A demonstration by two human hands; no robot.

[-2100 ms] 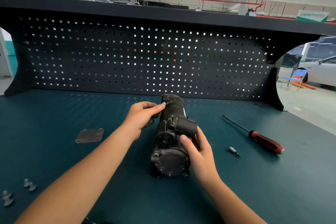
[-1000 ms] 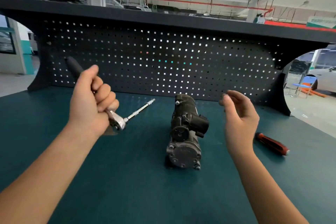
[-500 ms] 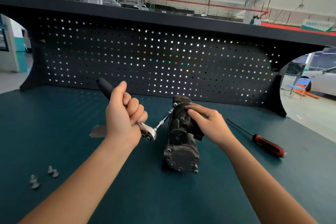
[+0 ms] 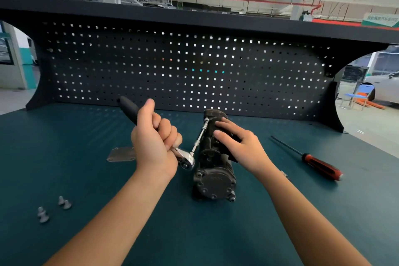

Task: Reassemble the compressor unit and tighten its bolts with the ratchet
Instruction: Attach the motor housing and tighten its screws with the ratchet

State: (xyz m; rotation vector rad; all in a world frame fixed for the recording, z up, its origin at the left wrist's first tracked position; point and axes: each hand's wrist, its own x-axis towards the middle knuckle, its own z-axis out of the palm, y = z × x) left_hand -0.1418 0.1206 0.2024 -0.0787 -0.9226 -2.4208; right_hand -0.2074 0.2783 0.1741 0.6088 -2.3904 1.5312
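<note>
Left hand [image 4: 155, 142], fisted round the ratchet [image 4: 185, 158], has brought its extension onto the compressor [image 4: 213, 181] bolt [image 4: 206, 119]; right hand [image 4: 241, 147] now presses flat, steadying it. Tightening can likely begin.

One compressor unit [image 4: 212, 170] lying at frame centre. One ratchet [image 4: 186, 161] showing just left of it. One screwdriver [image 4: 311, 161] lying at right. One flat metal plate [image 4: 121, 154] lying left of centre. Four loose bolts [image 4: 61, 200] sitting at lower left, grouping as two pairs. One small metal piece [image 4: 285, 175], too small for naming, peeking out right of centre.
</note>
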